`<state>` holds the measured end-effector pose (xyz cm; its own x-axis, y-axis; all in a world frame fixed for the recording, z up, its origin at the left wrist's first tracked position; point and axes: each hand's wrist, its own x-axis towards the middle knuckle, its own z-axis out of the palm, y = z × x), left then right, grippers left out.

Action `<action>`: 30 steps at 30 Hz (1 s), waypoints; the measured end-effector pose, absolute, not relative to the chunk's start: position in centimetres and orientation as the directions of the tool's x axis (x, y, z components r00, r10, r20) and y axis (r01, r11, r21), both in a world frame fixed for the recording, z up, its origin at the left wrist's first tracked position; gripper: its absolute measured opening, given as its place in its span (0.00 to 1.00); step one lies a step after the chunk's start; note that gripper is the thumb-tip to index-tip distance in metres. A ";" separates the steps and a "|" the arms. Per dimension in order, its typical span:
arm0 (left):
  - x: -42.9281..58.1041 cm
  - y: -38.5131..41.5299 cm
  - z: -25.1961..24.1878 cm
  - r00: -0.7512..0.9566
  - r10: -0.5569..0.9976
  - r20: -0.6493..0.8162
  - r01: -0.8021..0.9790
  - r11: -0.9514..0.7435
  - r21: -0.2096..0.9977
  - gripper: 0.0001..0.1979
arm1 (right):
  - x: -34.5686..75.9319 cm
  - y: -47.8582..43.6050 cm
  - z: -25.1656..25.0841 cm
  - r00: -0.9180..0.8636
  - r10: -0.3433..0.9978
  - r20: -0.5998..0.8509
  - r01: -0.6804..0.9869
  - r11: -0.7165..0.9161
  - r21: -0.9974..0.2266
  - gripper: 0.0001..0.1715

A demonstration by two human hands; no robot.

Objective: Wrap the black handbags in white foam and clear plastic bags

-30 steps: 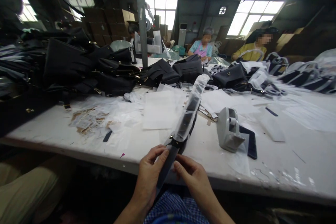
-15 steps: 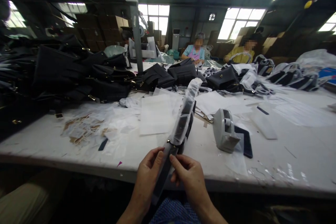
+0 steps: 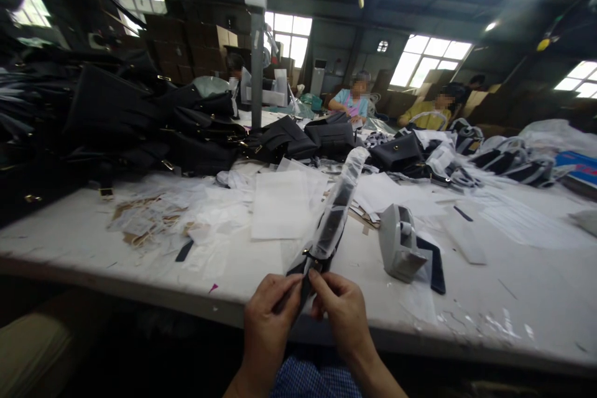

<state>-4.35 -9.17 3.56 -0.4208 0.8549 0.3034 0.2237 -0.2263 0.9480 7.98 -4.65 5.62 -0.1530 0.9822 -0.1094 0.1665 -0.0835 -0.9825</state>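
A black bag strap point(image 3: 336, 214) rises from my hands over the table's front edge, its upper length wrapped in translucent white film. Small gold-coloured hardware point(image 3: 308, 254) shows on it just above my fingers. My left hand point(image 3: 273, 310) pinches the strap's dark lower part from the left, thumb against bent fingers. From the other side my right hand point(image 3: 339, 305) grips the same part, thumb on top close to the hardware. The strap's lower end is mostly hidden behind my hands.
A grey tape dispenser point(image 3: 402, 245) stands right of the strap, by a dark phone-like slab point(image 3: 436, 267). White sheets point(image 3: 280, 205) and paper tags point(image 3: 140, 221) lie left. Black bags point(image 3: 112, 106) are heaped behind, near a metal post point(image 3: 257, 68). Two people sit beyond.
My left hand has shifted slightly right and down, its fingers now pinching closer to the hardware. The strap's lower part has turned and is more covered by my hands. The camera view has tilted.
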 end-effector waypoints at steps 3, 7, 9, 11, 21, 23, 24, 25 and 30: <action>-4.5 -9.4 3.2 -0.352 0.789 0.503 0.394 -0.363 0.844 0.10 | 7.8 -4.4 5.6 -0.165 0.970 -0.178 0.081 -0.167 -0.983 0.27; -5.3 -9.6 2.6 -0.140 0.732 0.666 0.538 -0.509 0.672 0.19 | 7.8 -4.3 6.0 -0.206 0.938 -0.279 -0.052 -0.296 -0.954 0.25; -5.9 -9.6 2.7 -0.022 0.706 0.708 0.607 -0.553 0.571 0.22 | 7.9 -4.3 6.4 -0.230 0.929 -0.291 -0.067 -0.314 -0.947 0.25; -6.3 -9.6 3.1 0.078 0.672 0.736 0.673 -0.580 0.459 0.23 | 8.1 -4.4 6.7 -0.250 0.926 -0.282 -0.069 -0.307 -0.949 0.27; -6.5 -10.1 3.6 0.266 0.598 0.756 0.776 -0.598 0.200 0.22 | 8.6 -4.7 6.6 -0.291 0.943 -0.162 0.118 -0.133 -0.984 0.29; -6.4 -10.8 3.0 0.302 0.623 0.722 0.722 -0.643 0.253 0.23 | 8.7 -4.6 6.6 -0.280 0.946 -0.162 0.139 -0.127 -0.982 0.30; -6.5 -11.2 2.8 0.312 0.636 0.706 0.679 -0.669 0.302 0.24 | 8.8 -4.5 6.6 -0.275 0.948 -0.158 0.161 -0.117 -0.980 0.31; -6.7 -11.6 2.8 0.296 0.654 0.697 0.637 -0.679 0.366 0.24 | 9.0 -4.4 6.6 -0.276 0.949 -0.154 0.187 -0.104 -0.977 0.31; -7.3 -11.1 4.0 -0.316 0.880 0.356 0.366 -0.234 0.901 0.08 | 9.5 -4.1 6.5 -0.305 0.945 -0.121 0.256 -0.040 -0.966 0.32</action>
